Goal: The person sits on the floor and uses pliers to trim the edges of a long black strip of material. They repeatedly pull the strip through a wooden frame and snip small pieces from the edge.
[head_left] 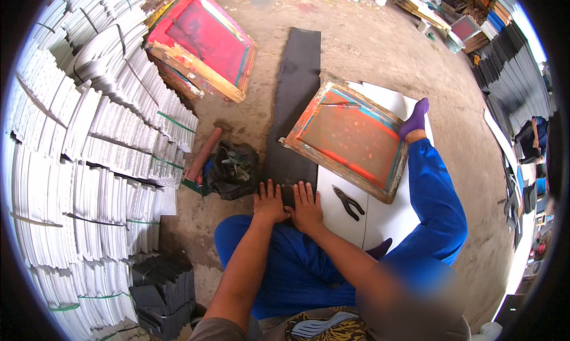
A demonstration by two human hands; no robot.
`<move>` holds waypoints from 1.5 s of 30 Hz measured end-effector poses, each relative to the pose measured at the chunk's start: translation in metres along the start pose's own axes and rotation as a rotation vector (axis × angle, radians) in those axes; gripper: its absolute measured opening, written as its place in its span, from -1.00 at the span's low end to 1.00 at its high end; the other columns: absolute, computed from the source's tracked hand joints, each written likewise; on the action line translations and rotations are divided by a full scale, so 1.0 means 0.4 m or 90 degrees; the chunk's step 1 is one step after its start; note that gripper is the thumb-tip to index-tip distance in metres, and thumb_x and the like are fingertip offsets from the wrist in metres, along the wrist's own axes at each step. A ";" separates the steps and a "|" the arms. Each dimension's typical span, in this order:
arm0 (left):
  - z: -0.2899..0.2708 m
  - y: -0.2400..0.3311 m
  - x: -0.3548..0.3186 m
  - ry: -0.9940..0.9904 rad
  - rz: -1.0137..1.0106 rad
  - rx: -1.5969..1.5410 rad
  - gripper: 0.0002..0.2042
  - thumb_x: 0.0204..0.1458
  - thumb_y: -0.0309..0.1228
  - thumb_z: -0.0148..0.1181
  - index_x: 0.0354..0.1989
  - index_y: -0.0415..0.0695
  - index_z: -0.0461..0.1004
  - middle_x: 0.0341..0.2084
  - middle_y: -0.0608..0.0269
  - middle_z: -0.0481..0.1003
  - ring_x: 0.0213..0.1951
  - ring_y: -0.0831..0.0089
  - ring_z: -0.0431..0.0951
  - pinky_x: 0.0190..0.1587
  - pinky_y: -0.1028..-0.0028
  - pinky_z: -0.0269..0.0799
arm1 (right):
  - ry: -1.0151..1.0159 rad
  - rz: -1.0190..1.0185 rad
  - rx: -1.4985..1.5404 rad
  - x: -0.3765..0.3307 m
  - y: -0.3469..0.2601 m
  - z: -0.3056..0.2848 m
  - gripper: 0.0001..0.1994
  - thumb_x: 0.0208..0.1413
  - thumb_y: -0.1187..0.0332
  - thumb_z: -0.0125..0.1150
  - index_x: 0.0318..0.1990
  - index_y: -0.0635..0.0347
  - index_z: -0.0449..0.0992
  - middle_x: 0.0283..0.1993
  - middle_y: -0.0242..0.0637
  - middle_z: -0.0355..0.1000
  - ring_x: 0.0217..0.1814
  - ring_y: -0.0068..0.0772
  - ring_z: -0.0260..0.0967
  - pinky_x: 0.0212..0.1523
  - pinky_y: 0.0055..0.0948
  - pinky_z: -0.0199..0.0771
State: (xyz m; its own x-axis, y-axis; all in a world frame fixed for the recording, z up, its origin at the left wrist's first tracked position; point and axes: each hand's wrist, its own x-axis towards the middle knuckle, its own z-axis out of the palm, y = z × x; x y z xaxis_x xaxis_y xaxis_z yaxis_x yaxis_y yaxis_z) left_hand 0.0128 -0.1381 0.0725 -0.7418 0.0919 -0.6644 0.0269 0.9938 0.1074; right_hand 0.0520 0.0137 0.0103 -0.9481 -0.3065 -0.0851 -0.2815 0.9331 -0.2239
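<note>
A long black strip of sheet material (295,103) stretches away from my lap across the floor. On its near end my left hand (270,205) lies flat, fingers stretched out. Beside it, thumbs nearly touching, my right hand (307,209) also presses flat on the strip with its fingers extended. Neither hand grips anything. To the right, black-handled pliers (348,202) rest on a white board (338,225). A wooden-framed printing screen (356,140), stained orange and blue, lies beyond the pliers, with a thin tool (341,105) on its mesh.
A crumpled black plastic bag (233,169) and a pinkish roll (205,154) lie left of the strip. Strapped white stacks (113,210) line the left side. Red-stained screens (205,41) lean farther back. My purple-socked foot (415,118) sits beside the orange screen.
</note>
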 end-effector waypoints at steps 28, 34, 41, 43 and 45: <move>-0.031 0.015 0.006 0.034 0.018 0.017 -0.15 0.16 -0.05 0.17 0.55 -0.06 -0.10 0.56 0.04 -0.28 0.55 -0.03 -0.26 0.48 -0.08 -0.18 | -0.031 -0.180 0.084 -0.003 0.070 -0.030 -0.24 0.31 -0.08 0.01 0.52 0.12 0.02 0.62 -0.17 -0.16 0.66 -0.13 -0.28 0.56 0.08 -0.23; -0.020 0.014 0.009 0.041 0.020 0.008 -0.21 0.24 -0.01 0.02 0.55 -0.04 -0.12 0.56 0.05 -0.29 0.55 -0.04 -0.29 0.48 -0.12 -0.23 | -0.016 -0.126 0.078 0.054 0.059 -0.026 -0.24 0.31 -0.06 0.03 0.51 0.17 0.02 0.62 -0.10 -0.16 0.66 -0.04 -0.29 0.55 0.15 -0.23; -0.005 0.015 0.031 0.049 0.041 -0.006 -0.30 0.21 -0.24 -0.02 0.54 -0.02 -0.04 0.56 0.07 -0.25 0.55 -0.03 -0.27 0.48 -0.12 -0.21 | 0.011 -0.036 0.079 0.062 0.060 -0.029 -0.19 0.27 -0.08 0.07 0.50 0.23 0.00 0.60 0.01 -0.16 0.65 0.05 -0.28 0.51 0.24 -0.18; -0.008 0.000 0.039 0.052 0.051 -0.050 -0.26 0.11 -0.36 0.06 0.52 -0.05 0.00 0.56 0.08 -0.23 0.55 0.00 -0.24 0.48 -0.14 -0.17 | 0.040 -0.048 0.075 0.073 0.054 -0.025 -0.19 0.25 -0.07 0.11 0.49 0.25 0.02 0.57 0.03 -0.09 0.62 0.06 -0.20 0.49 0.20 -0.12; -0.012 -0.008 0.047 0.085 0.035 -0.073 -0.27 0.09 -0.39 0.07 0.50 -0.10 0.03 0.54 0.06 -0.15 0.54 0.02 -0.15 0.46 -0.13 -0.08 | 0.112 -0.039 0.071 0.087 0.053 -0.012 -0.19 0.22 -0.05 0.17 0.47 0.26 0.07 0.50 0.03 0.05 0.55 0.06 -0.03 0.45 0.13 0.01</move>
State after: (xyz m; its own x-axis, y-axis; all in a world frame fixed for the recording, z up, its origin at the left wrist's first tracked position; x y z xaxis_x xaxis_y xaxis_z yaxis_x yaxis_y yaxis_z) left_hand -0.0046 -0.1398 0.0632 -0.8239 0.1295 -0.5518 -0.0007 0.9733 0.2294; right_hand 0.0124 0.0239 0.0071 -0.9439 -0.3145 0.1011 -0.3300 0.8844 -0.3300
